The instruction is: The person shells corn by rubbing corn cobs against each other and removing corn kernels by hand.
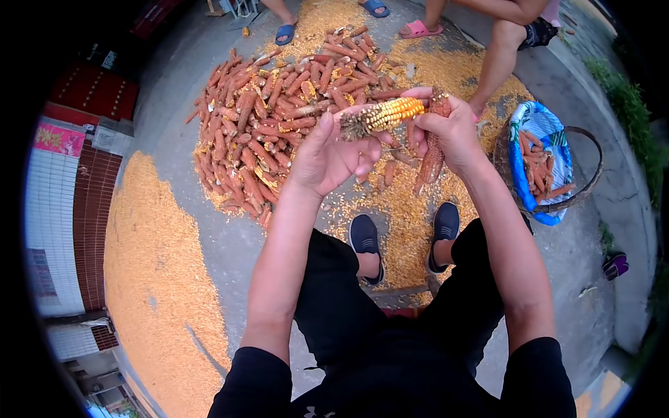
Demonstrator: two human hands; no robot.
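An ear of corn with yellow and pale kernels lies level in front of me, dried silk at its left end. My left hand holds that end, palm up, thumb raised and fingers curled beneath. In my right hand is a bare reddish corncob, roughly upright, gripped between thumb and fingers. The cob meets the right end of the ear, where the exact contact is partly hidden by my fingers. Below both hands, loose kernels cover the ground around my shoes.
A large heap of shelled cobs lies ahead to the left. On the right stands a handled basket with a blue-and-white lining, holding several cobs. Kernels are spread along the left. Another person's leg and sandalled feet are beyond.
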